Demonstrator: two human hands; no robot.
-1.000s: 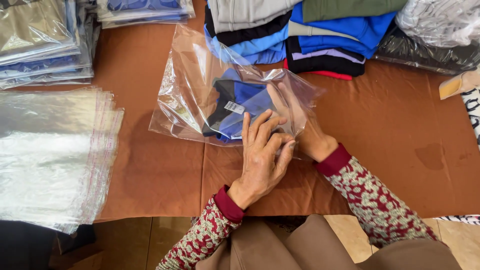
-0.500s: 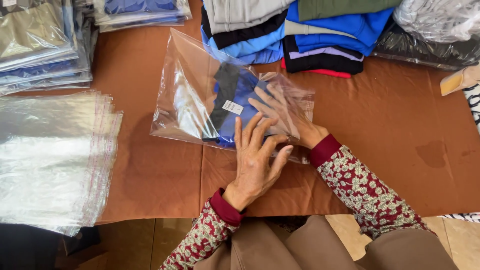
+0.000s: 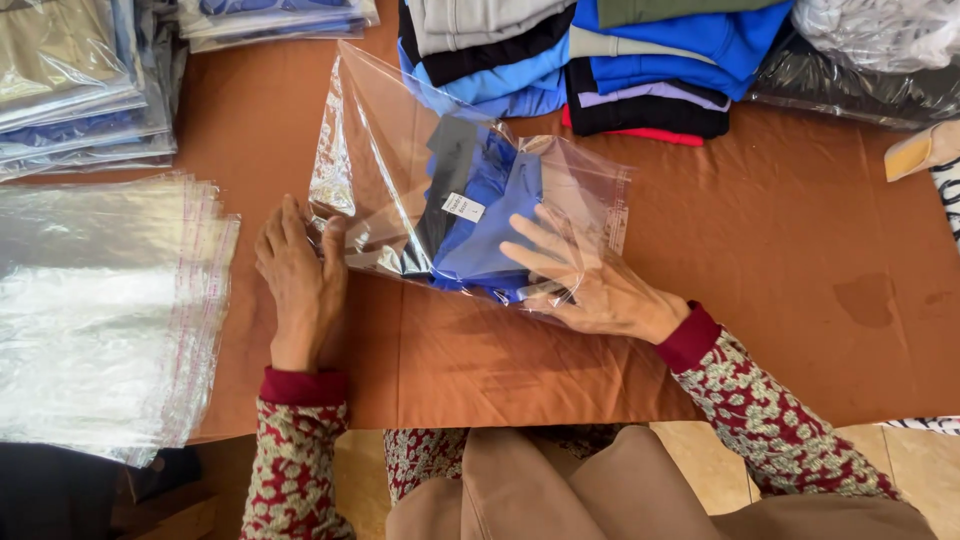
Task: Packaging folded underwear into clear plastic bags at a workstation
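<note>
Clear plastic bag (image 3: 400, 150) with folded blue garment (image 3: 485, 215) inside, lying on brown table (image 3: 780, 240), left hand (image 3: 300, 275) flat and open against its left edge, right hand (image 3: 585, 280) spread open, pressing on top.

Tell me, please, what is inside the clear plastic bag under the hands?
The clear plastic bag holds a folded blue and black garment with a small white tag; its underside is hidden.

A clear bag (image 3: 420, 190) lies mid-bench (image 3: 800, 250) with a folded garment (image 3: 480, 215) in it. The left hand (image 3: 300, 280) rests at its 8 o'clock edge, the right hand (image 3: 585, 280) on its 5 o'clock corner. Empty bags (image 3: 100, 310) lie at 9 o'clock, folded clothes (image 3: 600, 60) at 12, packed bags (image 3: 70, 80) at 10.
</note>
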